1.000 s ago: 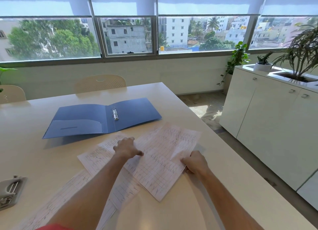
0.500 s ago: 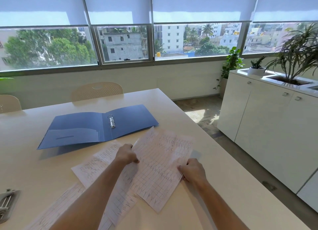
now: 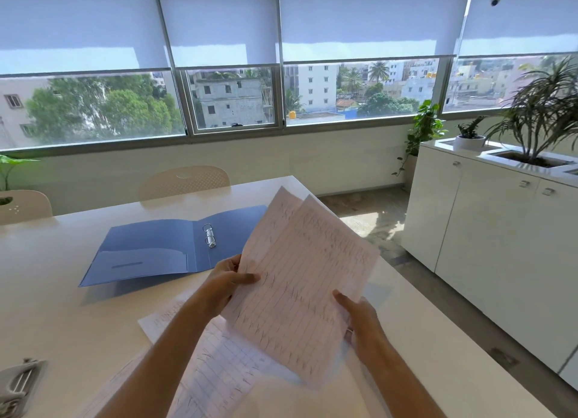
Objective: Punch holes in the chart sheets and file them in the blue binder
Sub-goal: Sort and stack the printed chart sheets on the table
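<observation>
Both hands, left [image 3: 225,278] and right [image 3: 362,319], grip lifted chart sheets [image 3: 300,280], hiding the blue binder [image 3: 150,248]'s right corner.

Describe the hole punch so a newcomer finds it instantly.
Start at the long white table with the open blue binder. Follow its near left edge to the frame's corner. There lies the grey metal hole punch, the only metal tool there, apart from the paper sheets.

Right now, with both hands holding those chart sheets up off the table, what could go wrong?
The held sheets look fanned apart, so holes may land misaligned unless squared first. More loose sheets remain on the table and could get left out. The hole punch sits at the left edge of view, a long reach.
</observation>
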Tool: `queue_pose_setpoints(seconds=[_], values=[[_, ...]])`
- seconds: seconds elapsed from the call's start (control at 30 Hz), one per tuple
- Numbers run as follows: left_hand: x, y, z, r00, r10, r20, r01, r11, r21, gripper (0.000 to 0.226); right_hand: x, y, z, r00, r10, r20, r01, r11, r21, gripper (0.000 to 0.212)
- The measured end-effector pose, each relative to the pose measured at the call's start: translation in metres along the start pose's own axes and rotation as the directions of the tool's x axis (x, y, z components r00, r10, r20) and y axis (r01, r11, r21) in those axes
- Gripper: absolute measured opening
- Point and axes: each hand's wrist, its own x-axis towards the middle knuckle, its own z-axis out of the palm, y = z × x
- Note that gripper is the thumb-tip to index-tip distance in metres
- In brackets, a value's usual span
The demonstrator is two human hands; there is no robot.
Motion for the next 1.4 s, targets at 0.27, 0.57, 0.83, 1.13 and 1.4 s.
queue_pose_setpoints(seconds=[0.27,0.57,0.83,1.13,1.4], values=[[-0.014,0.005,0.002,0.969,0.076,0.233,-0.076,0.997,-0.008,0.080,-0.018,-0.046,-0.003,0.978,-0.176,0.113,0.178,0.984,-0.004,0.090],[-0.012,0.023,0.035,0.974,0.204,0.098,-0.200,0.979,-0.042,0.051,-0.037,-0.098,0.004,0.833,-0.541,0.115,0.548,0.781,-0.299,0.022],[-0.008,0.003,0.070,0.979,0.205,-0.010,-0.205,0.971,-0.121,0.016,-0.031,-0.087,-0.007,0.845,-0.523,0.114,0.524,0.765,-0.375,0.040],[-0.008,-0.002,0.101,0.963,0.263,-0.052,-0.268,0.948,-0.173,0.014,-0.030,-0.083,-0.021,0.851,-0.525,0.034,0.509,0.805,-0.305,0.028],[-0.005,-0.022,0.115,0.963,0.258,-0.081,-0.266,0.957,-0.116,0.012,-0.028,-0.067,-0.035,0.876,-0.483,0.000,0.457,0.830,-0.320,0.014]])
